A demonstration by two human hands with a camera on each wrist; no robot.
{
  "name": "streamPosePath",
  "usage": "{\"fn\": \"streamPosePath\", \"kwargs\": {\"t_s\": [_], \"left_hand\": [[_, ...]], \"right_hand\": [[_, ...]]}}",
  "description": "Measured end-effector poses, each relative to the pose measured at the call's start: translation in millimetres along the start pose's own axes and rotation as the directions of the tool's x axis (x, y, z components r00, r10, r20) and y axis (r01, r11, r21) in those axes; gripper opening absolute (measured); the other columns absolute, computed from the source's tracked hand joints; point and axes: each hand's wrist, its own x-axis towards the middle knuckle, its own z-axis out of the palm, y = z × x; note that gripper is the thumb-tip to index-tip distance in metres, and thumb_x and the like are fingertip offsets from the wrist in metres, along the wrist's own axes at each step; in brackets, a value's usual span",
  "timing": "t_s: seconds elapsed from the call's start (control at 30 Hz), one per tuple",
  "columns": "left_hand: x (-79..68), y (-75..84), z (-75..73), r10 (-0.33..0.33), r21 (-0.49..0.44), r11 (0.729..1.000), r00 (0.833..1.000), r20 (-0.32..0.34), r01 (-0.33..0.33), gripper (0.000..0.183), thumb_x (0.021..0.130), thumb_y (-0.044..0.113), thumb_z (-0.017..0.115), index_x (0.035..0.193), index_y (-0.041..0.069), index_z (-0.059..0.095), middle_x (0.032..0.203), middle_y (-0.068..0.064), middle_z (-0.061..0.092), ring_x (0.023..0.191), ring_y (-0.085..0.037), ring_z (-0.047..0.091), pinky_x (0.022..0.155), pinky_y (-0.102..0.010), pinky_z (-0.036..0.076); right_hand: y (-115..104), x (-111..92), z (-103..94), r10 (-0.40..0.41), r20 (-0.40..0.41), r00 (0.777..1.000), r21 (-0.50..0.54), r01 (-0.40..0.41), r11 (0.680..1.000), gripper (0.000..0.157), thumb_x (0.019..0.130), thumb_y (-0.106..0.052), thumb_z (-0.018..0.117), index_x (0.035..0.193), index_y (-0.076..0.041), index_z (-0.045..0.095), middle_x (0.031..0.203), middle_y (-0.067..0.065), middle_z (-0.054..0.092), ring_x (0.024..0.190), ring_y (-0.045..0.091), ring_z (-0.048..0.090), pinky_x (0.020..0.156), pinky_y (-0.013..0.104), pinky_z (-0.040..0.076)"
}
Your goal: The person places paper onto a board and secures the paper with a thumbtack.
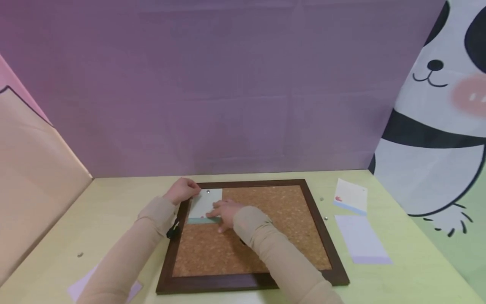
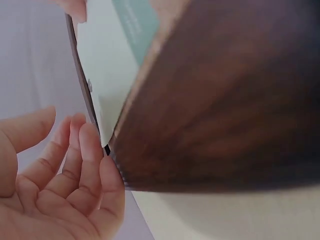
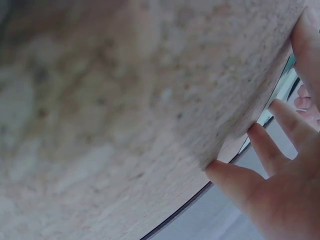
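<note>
A white note card (image 1: 205,202) with a green band along its lower edge lies at the upper left of a dark-framed cork board (image 1: 212,253). A small round pin (image 1: 208,191) sits near the card's top edge. At the board's top left corner, my left hand (image 1: 183,191) has its fingertips at the frame and the card's corner. In the left wrist view, its thumb stands apart from the loosely bent fingers (image 2: 90,165). With spread fingers, my right hand (image 1: 228,213) rests over the card's lower right part and the cork; the right wrist view shows its fingertips (image 3: 215,167) touching the cork.
Right of the board lie a white card (image 1: 351,195) with a blue band, a lilac sheet (image 1: 360,238) and small pins (image 1: 326,218). Another lilac sheet (image 1: 81,287) is partly under the left sleeve, with a pin (image 1: 80,254) nearby. A purple backdrop (image 1: 235,97) stands behind the table.
</note>
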Motion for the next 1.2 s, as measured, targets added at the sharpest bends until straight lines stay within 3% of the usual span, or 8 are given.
{"fn": "streamPosePath", "kwargs": {"t_s": [0.3,0.67,0.93,1.2], "left_hand": [[-9.9,-2.5,-1.4,0.013,0.040,0.999,1.000,0.012,-0.014,0.021,0.090,0.012,0.059,0.094,-0.008,0.066,0.080,-0.013,0.065,0.072,-0.019,0.057,0.065,-0.031,0.048],[-18.1,-4.4,-10.4,0.001,0.058,0.998,0.998,0.070,-0.005,0.024,0.091,0.012,0.058,0.101,-0.010,0.061,0.097,-0.023,0.065,0.083,-0.027,0.064,0.073,-0.038,0.053],[-28.0,-1.4,-13.3,0.043,0.156,0.986,0.995,0.088,-0.057,0.018,0.089,0.011,0.062,0.091,-0.006,0.063,0.088,-0.016,0.065,0.076,-0.022,0.057,0.066,-0.034,0.049],[-33.3,-7.2,-19.5,0.111,0.163,0.978,0.989,0.098,-0.126,0.017,0.087,0.013,0.064,0.089,-0.005,0.064,0.086,-0.015,0.065,0.071,-0.018,0.054,0.061,-0.031,0.046]], "right_hand": [[-0.3,-0.3,0.6,0.010,-0.006,1.000,0.015,-0.010,1.000,0.062,0.082,-0.028,0.071,0.139,-0.035,0.046,0.154,-0.005,0.030,0.143,0.022,0.024,0.115,0.038,0.026],[2.5,2.3,3.7,-0.003,-0.009,1.000,0.014,0.003,1.000,0.062,0.083,-0.029,0.070,0.139,-0.035,0.046,0.154,-0.005,0.029,0.143,0.022,0.024,0.115,0.038,0.025],[7.0,11.4,12.9,-0.017,-0.045,0.999,-0.013,0.017,1.000,0.063,0.080,-0.032,0.071,0.138,-0.037,0.046,0.154,-0.005,0.031,0.141,0.022,0.027,0.114,0.038,0.027],[2.3,2.1,5.3,-0.005,-0.041,0.999,0.000,0.005,1.000,0.061,0.081,-0.030,0.071,0.138,-0.034,0.048,0.154,-0.003,0.031,0.141,0.023,0.028,0.114,0.037,0.027]]}}
